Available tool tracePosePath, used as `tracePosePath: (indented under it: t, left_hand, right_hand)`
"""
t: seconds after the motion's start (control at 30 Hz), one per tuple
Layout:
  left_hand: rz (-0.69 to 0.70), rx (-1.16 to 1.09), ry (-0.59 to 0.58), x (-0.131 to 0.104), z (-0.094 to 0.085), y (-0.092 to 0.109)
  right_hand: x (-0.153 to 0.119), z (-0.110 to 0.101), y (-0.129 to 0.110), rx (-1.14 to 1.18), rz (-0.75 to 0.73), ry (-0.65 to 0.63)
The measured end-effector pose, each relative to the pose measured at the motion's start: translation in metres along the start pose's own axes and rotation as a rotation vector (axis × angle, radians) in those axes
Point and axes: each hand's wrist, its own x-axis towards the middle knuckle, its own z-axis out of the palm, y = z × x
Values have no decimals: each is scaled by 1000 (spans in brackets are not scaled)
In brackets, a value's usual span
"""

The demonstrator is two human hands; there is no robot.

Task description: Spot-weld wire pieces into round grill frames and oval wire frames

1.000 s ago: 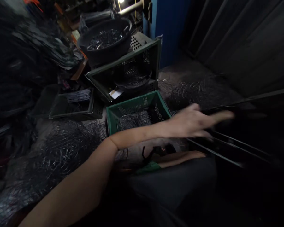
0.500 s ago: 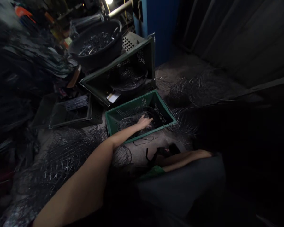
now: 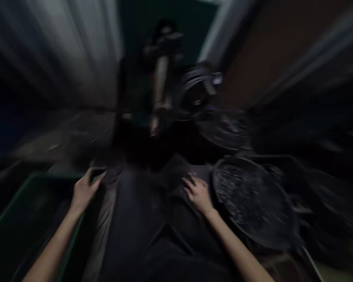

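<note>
My left hand [image 3: 85, 190] is raised over the far right corner of a green plastic crate [image 3: 26, 186]. Its thumb and fingers are bent towards each other around something dark. Faint thin wire lines show near the fingertips, but blur hides what is held. My right hand [image 3: 197, 192] is over my dark-clothed lap [image 3: 167, 211], its fingers spread and nothing in them. Just right of that hand is a round black basin [image 3: 294, 233] with many small shiny metal pieces in it.
Ahead, a blurred standing machine or frame [image 3: 161, 86] rises before a dark green panel [image 3: 179, 23]. A second round container [image 3: 220, 133] with shiny pieces lies beyond the basin. Corrugated sheeting [image 3: 85, 51] borders the left; a brownish panel [image 3: 261, 51] is at right.
The view has swung to the right. My left hand has come up from among the wire coils inside the green crate to its edge. My right hand now shows, with the basin beside it.
</note>
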Motion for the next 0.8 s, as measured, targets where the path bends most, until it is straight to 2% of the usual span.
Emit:
tracePosePath:
  t: [0.07, 0.13, 0.2, 0.23, 0.3, 0.37, 0.43, 0.5, 0.53, 0.57, 0.63, 0.7, 0.8]
  left_hand:
    - [167, -94, -55, 18, 28, 46]
    - [292, -164, -163, 12, 57, 88]
    - [372, -177, -280, -6, 86, 111]
    - [388, -147, -325, -14, 99, 115]
    - [378, -49, -345, -29, 120, 109]
    - [364, 62, -342, -38, 133, 93]
    - [389, 83, -330, -39, 140, 80]
    - [403, 28, -290, -37, 142, 73]
    - [398, -6, -264, -36, 142, 72]
    - [390, -31, -240, -35, 141, 72]
    - [380, -48, -207, -36, 139, 73]
    - [383, -45, -195, -37, 138, 74]
    - [397, -37, -199, -38, 139, 74]
  right_hand:
    - [-15, 5, 9, 49, 51, 30]
    - [-40, 6, 7, 91, 74, 68]
    - [-67, 1, 3, 128, 103, 117]
    - [-77, -4, 3, 161, 93, 125]
    - [-87, -22, 11, 250, 36, 135]
    - [-86, -46, 34, 315, 33, 211]
    - [-85, -70, 69, 237, 237, 382]
    - [-88, -90, 108, 40, 558, 588]
    - [-90, -97, 126, -45, 699, 609]
    - [-93, -103, 142, -88, 808, 575]
    - [-94, -109, 169, -26, 929, 385]
    - [-91, -110, 190, 122, 967, 199]
    - [-82, -108, 213, 249, 948, 98]
